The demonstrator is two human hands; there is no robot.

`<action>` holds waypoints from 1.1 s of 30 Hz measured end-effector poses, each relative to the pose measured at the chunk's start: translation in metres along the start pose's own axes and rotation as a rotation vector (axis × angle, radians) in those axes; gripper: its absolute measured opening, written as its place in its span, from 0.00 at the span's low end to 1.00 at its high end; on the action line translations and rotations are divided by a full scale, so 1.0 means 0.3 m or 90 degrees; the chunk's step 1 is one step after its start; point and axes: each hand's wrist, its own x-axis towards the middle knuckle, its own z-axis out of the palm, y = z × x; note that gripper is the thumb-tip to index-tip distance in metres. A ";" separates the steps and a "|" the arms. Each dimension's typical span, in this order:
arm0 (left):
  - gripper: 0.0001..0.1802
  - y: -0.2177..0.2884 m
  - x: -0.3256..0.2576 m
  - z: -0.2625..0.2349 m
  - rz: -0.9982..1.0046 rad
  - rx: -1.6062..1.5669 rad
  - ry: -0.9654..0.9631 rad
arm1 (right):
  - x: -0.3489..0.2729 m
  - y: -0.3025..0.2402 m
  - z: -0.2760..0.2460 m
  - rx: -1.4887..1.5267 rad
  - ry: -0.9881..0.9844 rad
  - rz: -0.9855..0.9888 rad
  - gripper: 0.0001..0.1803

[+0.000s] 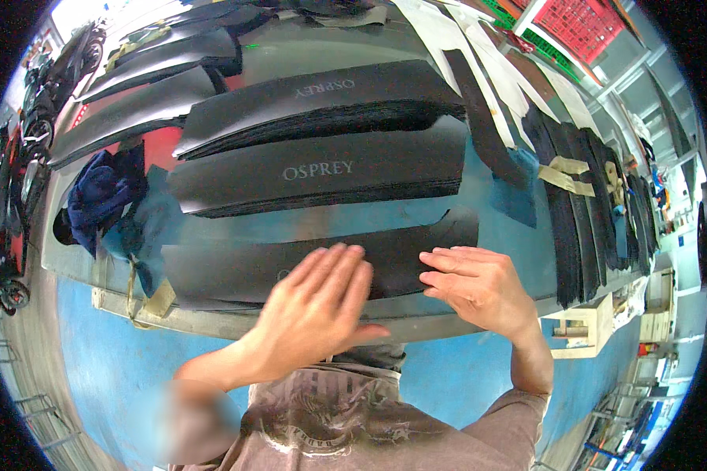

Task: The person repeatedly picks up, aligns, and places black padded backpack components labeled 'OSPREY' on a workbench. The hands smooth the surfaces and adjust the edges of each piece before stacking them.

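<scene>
You are pressing your left hand point(318, 302) and right hand point(479, 286), fingers spread flat, on the nearest black panel point(236, 271). Two stacks of black panels point(330, 173) with pale lettering are lying beyond on the desk point(306, 55).

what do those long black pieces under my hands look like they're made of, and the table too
Black pieces: thin, flexible sheet, likely coated fabric or synthetic leather; matte with a faint sheen, stacked in many fine layers at the edges. Table: probably painted metal or laminate, smooth grey, softly reflecting light. Both hands lie flat on the nearest piece.

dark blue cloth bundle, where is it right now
In the head view the dark blue cloth bundle lies at the table's left edge, left of the stacked black panels and beyond the left hand.
</scene>
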 end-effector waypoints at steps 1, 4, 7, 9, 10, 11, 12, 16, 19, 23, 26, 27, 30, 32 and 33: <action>0.39 0.020 0.009 0.025 -0.006 -0.014 0.007 | 0.016 0.000 -0.010 0.011 -0.003 -0.010 0.10; 0.28 0.033 0.021 0.094 -0.062 -0.050 0.043 | 0.045 0.002 -0.039 0.023 -0.008 -0.036 0.09; 0.20 0.027 0.027 0.089 -0.121 -0.076 0.042 | 0.065 -0.008 -0.063 0.021 -0.016 -0.040 0.09; 0.17 0.026 0.030 0.086 -0.135 -0.081 0.023 | 0.081 -0.011 -0.067 0.053 -0.030 -0.017 0.08; 0.16 0.021 0.026 0.085 -0.134 -0.077 0.009 | 0.088 -0.012 -0.069 0.044 -0.016 -0.027 0.08; 0.15 0.017 0.023 0.082 -0.134 -0.071 -0.004 | 0.096 -0.011 -0.070 0.035 -0.003 -0.040 0.08; 0.15 0.014 0.023 0.076 -0.129 -0.071 -0.001 | 0.101 -0.011 -0.073 0.026 0.011 -0.053 0.09; 0.16 -0.015 0.003 0.057 -0.120 -0.028 0.037 | 0.087 -0.022 -0.110 -0.128 -0.024 -0.038 0.11; 0.19 -0.070 -0.034 0.000 -0.171 0.010 0.040 | 0.064 -0.005 -0.145 -0.126 0.017 -0.071 0.12; 0.20 -0.165 -0.124 -0.093 -0.243 0.084 0.080 | 0.028 0.068 -0.198 -0.128 0.058 -0.065 0.14; 0.25 -0.247 -0.197 -0.162 -0.306 0.150 0.086 | 0.046 0.138 -0.210 -0.135 0.096 -0.037 0.18; 0.27 -0.278 -0.207 -0.186 -0.305 0.173 0.106 | 0.060 0.164 -0.203 -0.141 0.125 -0.029 0.19; 0.37 -0.360 -0.177 -0.261 -0.274 0.233 0.141 | 0.131 0.232 -0.178 -0.152 0.198 -0.007 0.22; 0.42 -0.420 -0.130 -0.267 -0.223 0.262 0.138 | 0.183 0.279 -0.132 -0.196 0.269 -0.021 0.23; 0.43 -0.459 -0.121 -0.274 -0.195 0.284 0.092 | 0.195 0.299 -0.120 -0.174 0.227 0.010 0.27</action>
